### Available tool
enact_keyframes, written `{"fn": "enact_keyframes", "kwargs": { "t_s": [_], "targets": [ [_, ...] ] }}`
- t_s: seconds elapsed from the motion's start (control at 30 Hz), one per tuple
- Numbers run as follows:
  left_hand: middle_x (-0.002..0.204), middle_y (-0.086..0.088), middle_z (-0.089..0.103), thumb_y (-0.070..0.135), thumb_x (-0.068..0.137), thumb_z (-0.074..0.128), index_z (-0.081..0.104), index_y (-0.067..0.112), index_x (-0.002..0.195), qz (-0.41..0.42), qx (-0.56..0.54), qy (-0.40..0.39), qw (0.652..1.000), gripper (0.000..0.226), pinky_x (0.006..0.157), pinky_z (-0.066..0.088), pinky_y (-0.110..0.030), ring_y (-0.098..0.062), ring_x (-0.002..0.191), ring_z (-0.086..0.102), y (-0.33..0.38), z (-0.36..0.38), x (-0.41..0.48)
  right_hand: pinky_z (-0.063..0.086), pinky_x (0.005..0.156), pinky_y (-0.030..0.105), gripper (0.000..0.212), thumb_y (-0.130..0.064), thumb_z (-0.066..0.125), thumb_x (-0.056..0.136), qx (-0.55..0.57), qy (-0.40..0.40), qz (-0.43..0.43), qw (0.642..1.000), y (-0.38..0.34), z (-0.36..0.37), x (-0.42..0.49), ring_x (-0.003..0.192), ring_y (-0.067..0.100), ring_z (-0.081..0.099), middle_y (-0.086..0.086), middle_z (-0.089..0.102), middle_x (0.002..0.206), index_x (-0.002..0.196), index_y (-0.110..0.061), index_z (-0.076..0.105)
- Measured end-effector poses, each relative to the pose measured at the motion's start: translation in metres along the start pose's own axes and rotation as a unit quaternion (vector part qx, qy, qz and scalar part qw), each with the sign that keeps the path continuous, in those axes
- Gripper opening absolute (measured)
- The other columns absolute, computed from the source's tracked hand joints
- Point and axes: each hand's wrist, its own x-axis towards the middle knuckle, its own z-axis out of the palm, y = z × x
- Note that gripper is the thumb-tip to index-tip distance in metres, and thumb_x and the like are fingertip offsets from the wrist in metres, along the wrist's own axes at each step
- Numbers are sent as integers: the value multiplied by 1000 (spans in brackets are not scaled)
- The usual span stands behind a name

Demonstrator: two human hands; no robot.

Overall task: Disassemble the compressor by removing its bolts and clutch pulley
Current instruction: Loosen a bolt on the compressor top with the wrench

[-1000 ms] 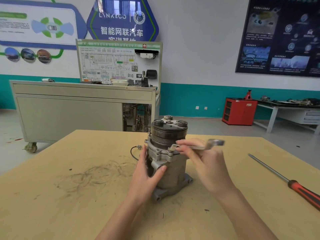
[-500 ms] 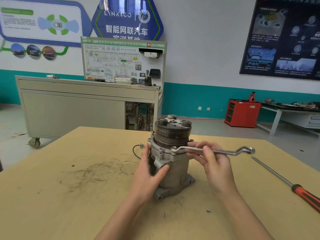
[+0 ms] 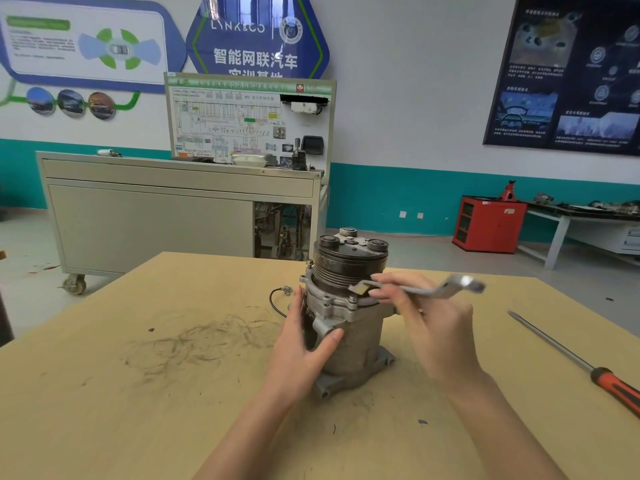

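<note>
Wrench (image 3: 415, 291) swung back leftward in right hand (image 3: 436, 330).

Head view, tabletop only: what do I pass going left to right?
Dark scuff marks → black wire → left hand → compressor → right hand → orange-handled screwdriver.

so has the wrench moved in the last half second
Yes. The wrench has swung its free end in toward the compressor, away from the screwdriver tip.
</note>
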Motion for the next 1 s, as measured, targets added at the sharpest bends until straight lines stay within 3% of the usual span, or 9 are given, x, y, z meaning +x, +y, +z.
{"fn": "enact_keyframes", "kwargs": {
  "t_s": [0.07,0.13,0.23,0.4,0.5,0.6,0.8,0.93,1.0],
  "targets": [
    [145,37,22,68,67,59,4,62,134,3,-5,0,1000,86,113,26,-23,14,135,24,0,0,0,55,60,26,34,-24,50,94,-129,-20,-117,985,-11,4,1,66,18,67,10,71,82,86,3,69],
    [143,40,23,65,69,61,4,64,132,1,-2,1,1000,85,112,27,-23,13,135,25,-1,0,1,53,51,26,22,-17,58,90,-198,-44,-154,967,-18,7,2,60,18,63,9,68,77,84,1,69],
    [143,40,20,61,73,63,3,61,135,9,0,-3,1000,86,114,26,-26,13,134,25,1,-1,-2,52,53,21,11,-10,74,77,-238,-70,-157,956,-22,13,-4,63,15,63,7,68,81,84,-3,70],
    [154,5,31,78,44,68,17,32,150,-32,-102,-15,994,126,115,30,-44,-15,141,32,12,0,7,55,56,26,17,-8,81,72,-230,-62,-139,961,-29,27,-14,68,18,67,11,69,85,85,-2,71],
    [151,15,29,56,73,71,11,40,144,-27,-75,-33,996,95,112,30,-24,0,137,32,9,4,5,55,55,28,9,-5,73,76,-241,-56,-147,958,-34,37,-15,66,21,66,12,68,81,83,-1,70],
    [131,32,34,25,83,66,5,45,139,0,-30,-8,1000,85,85,31,6,31,110,36,-3,2,1,53,53,25,6,-3,71,76,-256,-54,-144,954,-36,43,-15,63,20,64,10,66,77,82,-3,70],
    [116,64,20,35,82,68,5,55,137,1,-19,-5,1000,86,82,26,10,39,108,26,-5,2,2,51,56,23,7,-8,65,82,-240,-34,-116,963,-35,43,-13,63,17,62,7,65,77,85,-4,70],
    [144,36,27,59,71,68,7,47,147,-7,-32,1,999,98,106,30,-13,11,131,32,-2,1,1,53,63,22,6,-8,65,85,-118,-18,-80,990,-19,33,-17,70,13,62,5,66,81,85,-4,69],
    [146,32,25,51,80,69,8,48,144,-1,-25,3,1000,89,101,26,-2,18,130,28,-4,0,1,53,71,20,13,-13,55,90,35,23,28,999,-7,23,-20,78,9,64,0,67,86,87,-8,66]
  ]
}}
